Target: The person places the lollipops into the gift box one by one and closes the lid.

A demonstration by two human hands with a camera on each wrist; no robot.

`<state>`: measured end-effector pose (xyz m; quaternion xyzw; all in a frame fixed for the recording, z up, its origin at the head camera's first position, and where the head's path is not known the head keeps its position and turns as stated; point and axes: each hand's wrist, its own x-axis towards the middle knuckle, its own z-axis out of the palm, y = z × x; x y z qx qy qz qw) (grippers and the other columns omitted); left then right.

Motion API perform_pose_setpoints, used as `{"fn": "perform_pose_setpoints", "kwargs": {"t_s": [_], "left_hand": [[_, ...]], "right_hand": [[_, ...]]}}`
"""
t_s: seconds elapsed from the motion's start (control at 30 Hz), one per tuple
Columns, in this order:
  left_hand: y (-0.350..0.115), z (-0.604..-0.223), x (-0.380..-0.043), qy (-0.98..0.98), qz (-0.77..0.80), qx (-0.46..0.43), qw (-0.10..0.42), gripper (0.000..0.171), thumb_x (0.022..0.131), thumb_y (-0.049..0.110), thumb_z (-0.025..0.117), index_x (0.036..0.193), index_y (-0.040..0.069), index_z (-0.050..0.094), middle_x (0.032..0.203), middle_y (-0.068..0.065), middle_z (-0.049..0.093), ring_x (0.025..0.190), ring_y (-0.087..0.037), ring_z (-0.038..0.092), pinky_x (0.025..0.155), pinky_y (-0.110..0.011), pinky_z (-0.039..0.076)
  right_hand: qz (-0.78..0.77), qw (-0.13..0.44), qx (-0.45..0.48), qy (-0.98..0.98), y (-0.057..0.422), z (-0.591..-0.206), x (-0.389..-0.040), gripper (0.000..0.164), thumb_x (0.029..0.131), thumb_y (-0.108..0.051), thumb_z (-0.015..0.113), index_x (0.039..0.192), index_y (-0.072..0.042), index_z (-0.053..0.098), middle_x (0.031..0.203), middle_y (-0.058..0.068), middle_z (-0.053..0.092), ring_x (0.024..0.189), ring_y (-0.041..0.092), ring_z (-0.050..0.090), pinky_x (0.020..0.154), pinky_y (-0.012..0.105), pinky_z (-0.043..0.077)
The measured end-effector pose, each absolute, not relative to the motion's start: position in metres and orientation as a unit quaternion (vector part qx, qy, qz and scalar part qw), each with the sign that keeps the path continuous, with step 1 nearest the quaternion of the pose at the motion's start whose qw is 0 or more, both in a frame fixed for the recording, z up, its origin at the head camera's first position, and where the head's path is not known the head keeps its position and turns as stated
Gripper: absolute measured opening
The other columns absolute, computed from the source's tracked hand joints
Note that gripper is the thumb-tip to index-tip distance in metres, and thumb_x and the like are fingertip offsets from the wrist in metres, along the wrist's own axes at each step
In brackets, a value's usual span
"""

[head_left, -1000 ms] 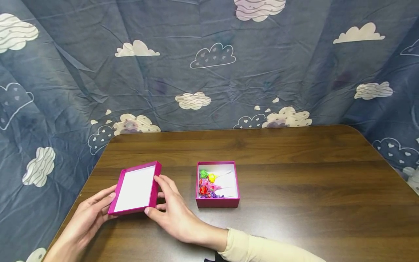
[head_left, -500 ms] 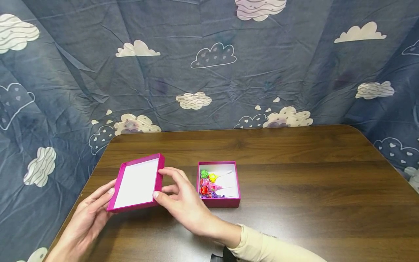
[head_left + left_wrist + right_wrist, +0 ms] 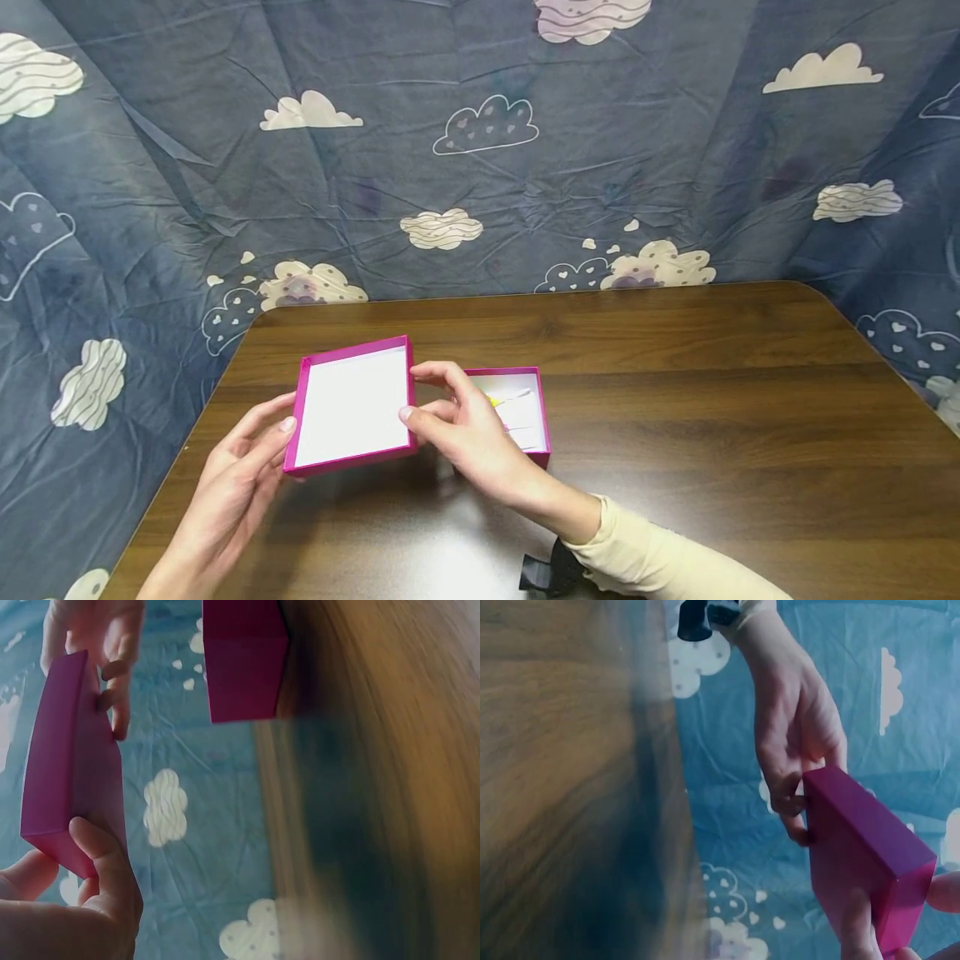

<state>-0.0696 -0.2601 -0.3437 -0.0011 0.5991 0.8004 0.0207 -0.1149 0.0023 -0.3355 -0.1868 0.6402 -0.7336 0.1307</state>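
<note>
Both hands hold a magenta square box lid (image 3: 351, 408) raised above the table, tilted, its white inside facing the head camera. My left hand (image 3: 236, 492) grips its left side, thumb on the rim. On the opposite side my right hand (image 3: 483, 446) pinches the edge between thumb and fingers. Behind the right hand stands the matching magenta box (image 3: 539, 459), open at the top and partly covered by that hand. White lollipop sticks (image 3: 517, 394) and a bit of yellow wrapper show inside it. In the left wrist view the lid's magenta outside (image 3: 64, 750) is seen near the box (image 3: 244, 675).
A brown wood-grain table (image 3: 712, 433) carries the box. Behind it hangs a dark blue curtain (image 3: 570, 167) with cloud prints, also running along the left and right sides. A black strap (image 3: 551, 571) sits at the right wrist near the front.
Both hands have moved right and somewhat farther back with the lid, bringing it close to the box. The right hand now covers most of the lollipops; the box has stayed put.
</note>
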Motion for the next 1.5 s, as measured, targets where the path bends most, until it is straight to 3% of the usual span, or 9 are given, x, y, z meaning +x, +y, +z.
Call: {"fn": "perform_pose_setpoints", "kwargs": {"t_s": [0.17, 0.37, 0.73, 1.0, 1.07, 1.17, 1.3, 1.5], "left_hand": [[-0.243, -0.341, -0.072, 0.624, 0.781, 0.003, 0.015, 0.032, 0.103, 0.009, 0.051, 0.135, 0.007, 0.049, 0.106, -0.008, 0.069, 0.081, -0.015, 0.066, 0.061, -0.027, 0.052], [-0.223, -0.34, -0.078, 0.637, 0.77, 0.004, 0.029, 0.03, 0.101, 0.009, 0.055, 0.13, 0.003, 0.05, 0.103, -0.01, 0.069, 0.078, -0.018, 0.066, 0.056, -0.028, 0.05], [-0.195, -0.339, -0.089, 0.638, 0.766, -0.012, 0.077, 0.043, 0.1, 0.015, 0.059, 0.134, -0.007, 0.045, 0.102, -0.012, 0.069, 0.079, -0.018, 0.066, 0.056, -0.026, 0.051], [-0.174, -0.331, -0.099, 0.647, 0.756, -0.018, 0.092, 0.041, 0.097, 0.02, 0.065, 0.123, -0.009, 0.054, 0.098, -0.016, 0.066, 0.079, -0.021, 0.064, 0.059, -0.029, 0.052], [-0.17, -0.328, -0.102, 0.655, 0.75, -0.01, 0.091, 0.041, 0.096, 0.022, 0.066, 0.122, -0.008, 0.057, 0.1, -0.017, 0.065, 0.081, -0.022, 0.063, 0.062, -0.032, 0.053], [-0.165, -0.326, -0.106, 0.675, 0.733, 0.009, 0.082, 0.039, 0.095, 0.021, 0.068, 0.121, -0.006, 0.06, 0.103, -0.019, 0.064, 0.081, -0.024, 0.064, 0.067, -0.035, 0.054], [-0.16, -0.324, -0.111, 0.698, 0.712, 0.042, 0.061, 0.037, 0.094, 0.014, 0.067, 0.127, -0.002, 0.059, 0.092, -0.016, 0.063, 0.071, -0.021, 0.062, 0.066, -0.036, 0.055], [-0.155, -0.322, -0.119, 0.725, 0.68, 0.107, 0.016, 0.041, 0.095, 0.007, 0.065, 0.134, 0.002, 0.055, 0.075, -0.014, 0.061, 0.063, -0.021, 0.062, 0.065, -0.038, 0.056]], "right_hand": [[-0.737, 0.117, -0.185, 0.64, 0.019, -0.334, -0.12, 0.042, 0.094, -0.011, 0.066, 0.132, -0.005, 0.05, 0.128, 0.014, 0.054, 0.075, 0.019, 0.065, 0.07, 0.035, 0.055], [-0.739, 0.112, -0.183, 0.639, 0.041, -0.334, -0.124, 0.042, 0.095, -0.007, 0.063, 0.134, -0.001, 0.048, 0.128, 0.019, 0.054, 0.076, 0.023, 0.064, 0.062, 0.04, 0.056], [-0.716, 0.119, -0.161, 0.669, 0.08, -0.332, -0.121, 0.048, 0.094, -0.006, 0.063, 0.138, 0.0, 0.046, 0.123, 0.021, 0.057, 0.067, 0.018, 0.06, 0.059, 0.03, 0.053], [-0.705, 0.098, -0.159, 0.684, 0.103, -0.321, -0.124, 0.053, 0.094, -0.007, 0.065, 0.143, -0.003, 0.046, 0.127, 0.019, 0.057, 0.064, 0.016, 0.057, 0.056, 0.03, 0.052], [-0.695, 0.089, -0.161, 0.695, 0.109, -0.318, -0.125, 0.052, 0.094, -0.01, 0.066, 0.143, -0.005, 0.047, 0.128, 0.016, 0.057, 0.063, 0.017, 0.057, 0.055, 0.031, 0.052], [-0.687, 0.081, -0.165, 0.703, 0.116, -0.315, -0.128, 0.051, 0.094, -0.011, 0.067, 0.141, -0.006, 0.049, 0.116, 0.019, 0.061, 0.06, 0.018, 0.056, 0.054, 0.032, 0.052], [-0.691, 0.062, -0.18, 0.698, 0.123, -0.314, -0.13, 0.045, 0.094, -0.007, 0.067, 0.136, -0.004, 0.053, 0.098, 0.026, 0.061, 0.063, 0.024, 0.061, 0.057, 0.035, 0.054], [-0.694, 0.02, -0.213, 0.688, 0.131, -0.316, -0.133, 0.04, 0.093, -0.001, 0.065, 0.132, -0.002, 0.055, 0.11, 0.023, 0.063, 0.074, 0.031, 0.068, 0.068, 0.042, 0.057]]}}
